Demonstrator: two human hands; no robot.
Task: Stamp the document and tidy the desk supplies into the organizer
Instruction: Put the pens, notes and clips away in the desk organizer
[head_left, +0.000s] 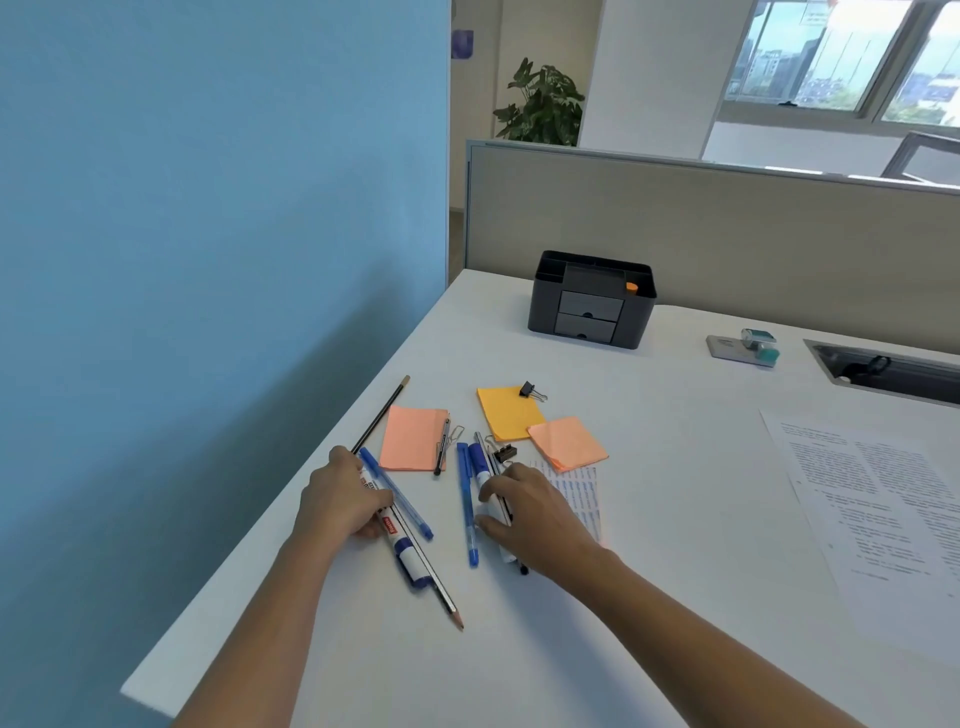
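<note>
My left hand (345, 501) curls round a white marker with a blue cap (408, 556), a blue pen (400, 491) and a long black pencil (439, 597) near the desk's left edge. My right hand (535, 514) grips a second blue-capped marker (480, 467) with thin pens under its fingers; a blue pen (467, 514) lies just left of it. The dark grey organizer (592, 301) with two drawers stands at the back. The printed document (878, 499) lies at the right. A teal and grey stamp (748, 347) sits behind the document.
Two pink sticky pads (413, 439) (567, 442) and a yellow one (509, 412) lie between my hands and the organizer, with binder clips (531, 391) (503, 453), a thin pen (442, 447) and a label sheet (582, 493). A cable tray opening (883, 366) is at far right.
</note>
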